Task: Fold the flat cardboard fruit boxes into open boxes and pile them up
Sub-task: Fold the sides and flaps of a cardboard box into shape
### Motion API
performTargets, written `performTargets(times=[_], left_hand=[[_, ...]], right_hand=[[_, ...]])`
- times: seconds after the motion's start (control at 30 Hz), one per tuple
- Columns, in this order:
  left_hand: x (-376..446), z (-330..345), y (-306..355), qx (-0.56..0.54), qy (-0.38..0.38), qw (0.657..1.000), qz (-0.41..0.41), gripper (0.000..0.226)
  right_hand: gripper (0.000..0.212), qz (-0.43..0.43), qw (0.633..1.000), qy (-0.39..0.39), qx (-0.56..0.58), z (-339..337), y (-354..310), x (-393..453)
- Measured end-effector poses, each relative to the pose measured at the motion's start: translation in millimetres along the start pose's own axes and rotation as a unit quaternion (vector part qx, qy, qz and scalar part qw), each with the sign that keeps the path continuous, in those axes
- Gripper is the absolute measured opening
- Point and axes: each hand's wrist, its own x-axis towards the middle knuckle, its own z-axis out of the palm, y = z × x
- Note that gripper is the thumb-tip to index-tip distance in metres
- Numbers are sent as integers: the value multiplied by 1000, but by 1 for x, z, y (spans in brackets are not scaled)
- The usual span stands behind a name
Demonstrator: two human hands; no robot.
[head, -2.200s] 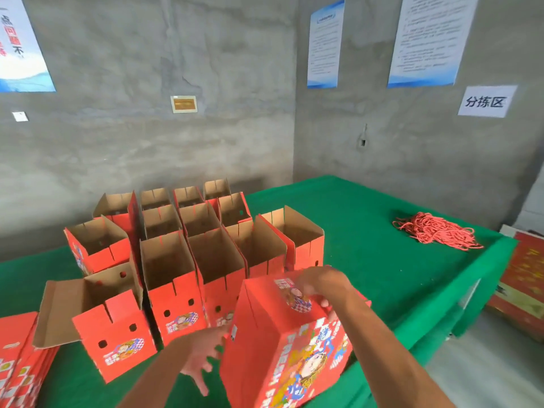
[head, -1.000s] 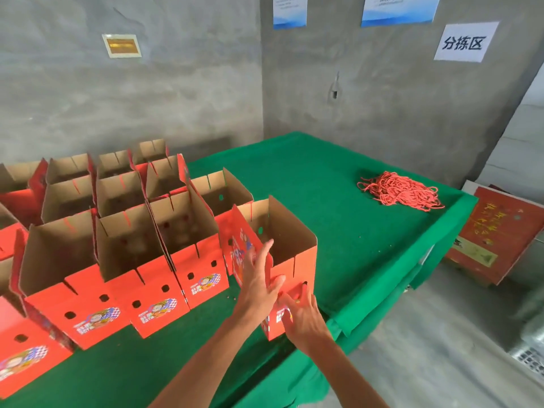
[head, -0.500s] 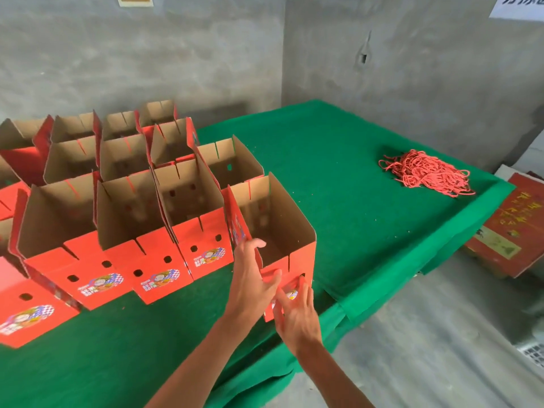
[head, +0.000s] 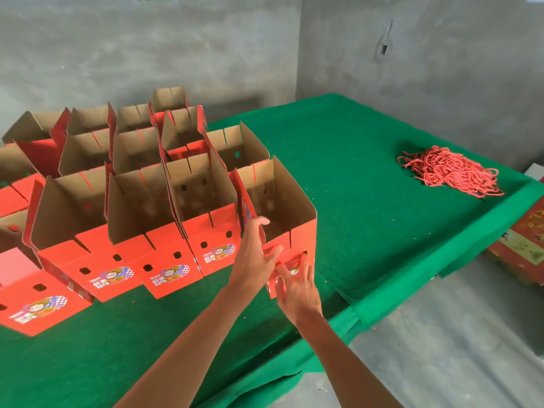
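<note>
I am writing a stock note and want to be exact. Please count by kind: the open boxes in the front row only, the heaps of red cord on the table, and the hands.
Open boxes in the front row: 5
Heaps of red cord: 1
Hands: 2, left hand and right hand
Total: 8

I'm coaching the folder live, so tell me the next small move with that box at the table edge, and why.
Probably nudge the open box left, flush with the front row, then let go. It stands upright and open at the green table edge. The left hand rests on its left wall and the right hand on its front.
</note>
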Motion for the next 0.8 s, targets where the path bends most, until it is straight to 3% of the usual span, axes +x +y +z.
performTargets(times=[0.5, 0.6, 0.8], left_hand=[[83, -15, -38, 68, -11, 997, -25, 63], [98, -16, -40, 180, 0, 983, -23, 61], [123, -19, -32, 398, -59, 915, -24, 27]], right_hand=[[43, -2, 996, -86, 37, 10, -24, 96], [43, -4, 994, -97, 48, 10, -27, 111], [54, -9, 990, -123, 72, 11, -31, 124]])
